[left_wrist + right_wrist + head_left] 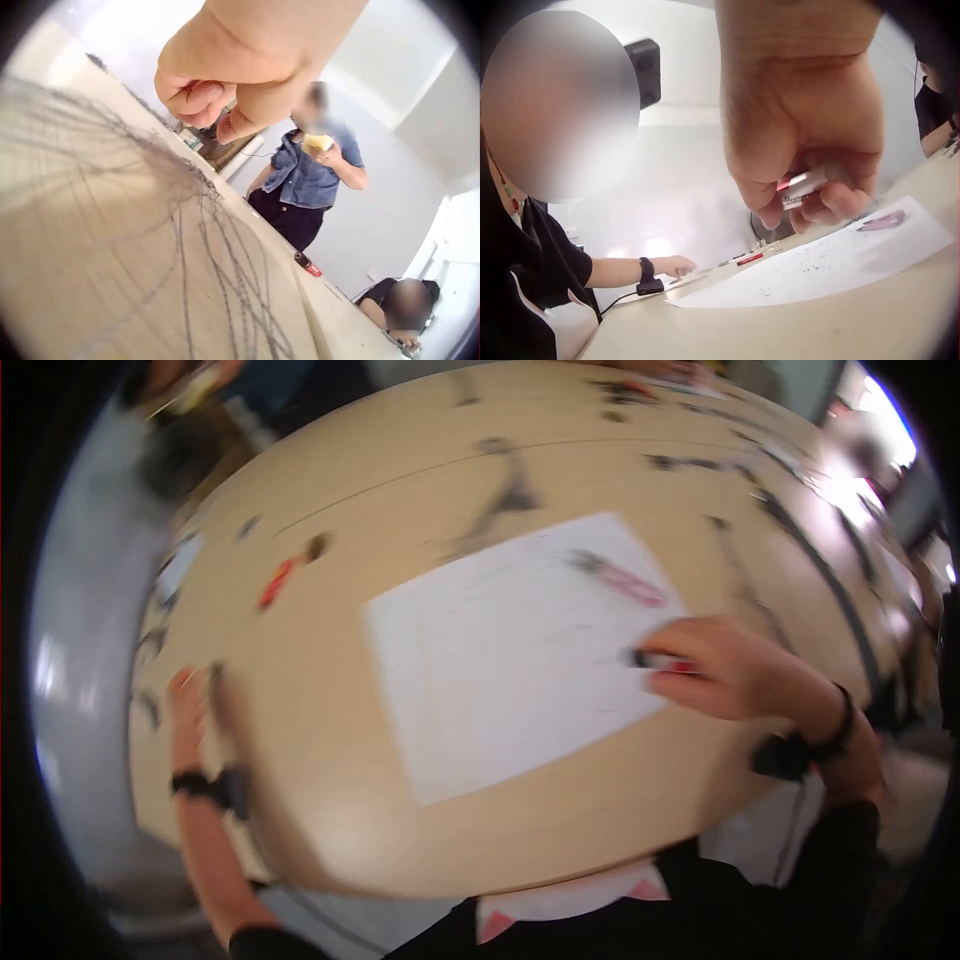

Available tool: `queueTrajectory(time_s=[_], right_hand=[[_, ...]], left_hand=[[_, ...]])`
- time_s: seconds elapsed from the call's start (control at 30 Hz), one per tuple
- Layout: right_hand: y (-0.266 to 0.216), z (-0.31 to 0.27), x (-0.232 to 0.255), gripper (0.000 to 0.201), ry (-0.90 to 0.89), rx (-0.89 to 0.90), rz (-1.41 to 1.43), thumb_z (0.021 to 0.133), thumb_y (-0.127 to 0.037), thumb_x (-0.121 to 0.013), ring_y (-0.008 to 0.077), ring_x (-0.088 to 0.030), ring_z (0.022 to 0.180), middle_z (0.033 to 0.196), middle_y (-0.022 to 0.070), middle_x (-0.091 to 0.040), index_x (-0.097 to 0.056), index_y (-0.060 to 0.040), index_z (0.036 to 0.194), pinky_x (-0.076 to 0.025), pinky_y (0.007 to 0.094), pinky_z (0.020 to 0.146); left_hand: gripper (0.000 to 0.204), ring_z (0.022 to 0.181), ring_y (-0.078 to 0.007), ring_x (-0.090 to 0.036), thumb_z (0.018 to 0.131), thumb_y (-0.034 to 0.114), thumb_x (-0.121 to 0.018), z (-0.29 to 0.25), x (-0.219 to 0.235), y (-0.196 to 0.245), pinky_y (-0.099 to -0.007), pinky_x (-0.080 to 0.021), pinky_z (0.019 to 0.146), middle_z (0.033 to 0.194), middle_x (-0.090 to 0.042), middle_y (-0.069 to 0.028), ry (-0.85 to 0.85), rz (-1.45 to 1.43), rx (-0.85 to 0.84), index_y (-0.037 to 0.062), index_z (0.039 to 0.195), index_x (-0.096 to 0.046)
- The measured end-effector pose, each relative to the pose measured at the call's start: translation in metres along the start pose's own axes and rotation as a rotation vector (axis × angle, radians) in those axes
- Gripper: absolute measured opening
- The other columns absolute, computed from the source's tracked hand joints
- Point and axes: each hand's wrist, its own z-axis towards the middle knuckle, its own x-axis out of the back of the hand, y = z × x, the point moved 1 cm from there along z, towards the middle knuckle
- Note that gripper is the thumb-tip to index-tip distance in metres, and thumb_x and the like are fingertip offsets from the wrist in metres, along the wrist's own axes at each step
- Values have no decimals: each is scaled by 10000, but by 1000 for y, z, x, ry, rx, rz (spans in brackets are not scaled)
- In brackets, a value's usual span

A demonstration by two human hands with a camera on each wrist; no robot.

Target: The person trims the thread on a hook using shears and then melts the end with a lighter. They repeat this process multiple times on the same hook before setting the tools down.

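Observation:
In the head view my right hand (725, 668) is over the right edge of a white sheet of paper (490, 690). Its thumb and fingers grip a small eraser (808, 186) in a red and white sleeve, partly hidden by the fingers. A pink oblong item (630, 584) with a dark end lies on the sheet, just beyond that hand. Small dark specks dot the paper in the right wrist view. At the left side of the table, my left hand (187, 710) holds nothing, its fingers loosely bent in the left wrist view.
A red item (275, 583) lies left of the paper, near a small dark round piece (317, 546). Dark streaks (206, 195) mark the tabletop by my left hand. Across the table a person in a blue shirt (304, 176) stands, and another person sits nearby.

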Motion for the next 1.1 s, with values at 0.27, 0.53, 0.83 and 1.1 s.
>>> queueTrajectory(time_s=[0.27,0.53,0.83,1.1], right_hand=[[29,5,-10,181,91,-83,-233,744,-147,-503,291,-494,765,815,156,-500,-511,17,822,-394,363,661],[41,10,-10,196,48,-22,-419,736,-190,-524,280,-509,755,778,145,-528,-536,3,768,-408,369,634],[106,-42,91,111,178,-204,-484,638,-107,-541,247,-530,695,707,108,-560,-577,-18,695,-413,325,628],[119,-37,74,96,19,-249,-589,623,-120,-575,238,-526,713,720,83,-545,-590,-37,669,-411,320,630]], left_hand=[[438,550,-35,-274,750,293,-489,-31,44,106,-165,-214,423,733,-410,27,-10,144,-53,127,1148,-412],[367,487,-3,-207,819,259,-450,-157,-11,316,-132,-171,396,752,-430,58,-101,-273,-419,129,1160,-409],[398,451,51,-265,837,262,-425,-215,-79,399,-78,-194,350,992,-486,-23,-361,-492,-842,45,1167,-372],[369,597,31,-351,822,214,-438,-210,-113,404,-69,-236,374,1054,-488,-57,-455,-627,-864,27,1139,-418]])
